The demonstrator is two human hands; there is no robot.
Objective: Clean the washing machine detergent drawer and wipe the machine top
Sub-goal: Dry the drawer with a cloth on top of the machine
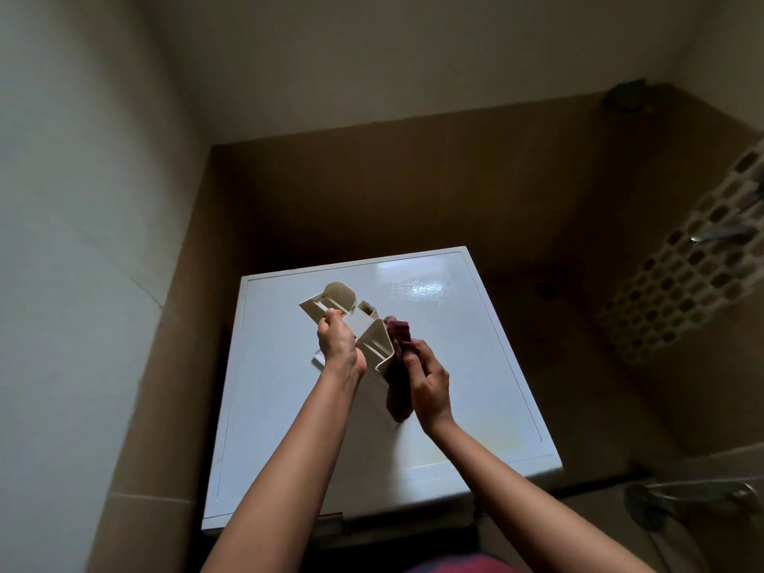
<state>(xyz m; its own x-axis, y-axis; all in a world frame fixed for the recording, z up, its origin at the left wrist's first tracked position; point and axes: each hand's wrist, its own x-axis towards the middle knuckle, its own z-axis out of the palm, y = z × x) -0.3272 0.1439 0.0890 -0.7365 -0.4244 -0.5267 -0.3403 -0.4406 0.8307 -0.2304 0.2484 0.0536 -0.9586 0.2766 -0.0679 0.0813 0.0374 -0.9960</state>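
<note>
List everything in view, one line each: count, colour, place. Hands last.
machine top: one, white, centre, below the hands
drawer: one, cream, over the machine top, between the hands
cloth: one, dark red, against the drawer's right side
mosaic tiles: one strip, brown and beige, right wall
tap: one, metal, sticking out by the mosaic tiles
fitting: one, grey metal, lower right, too dim to tell more
dark object: one, blackish, ledge at upper right, too dim to identify
left hand: one, grips the drawer
right hand: one, holds the cloth
</note>
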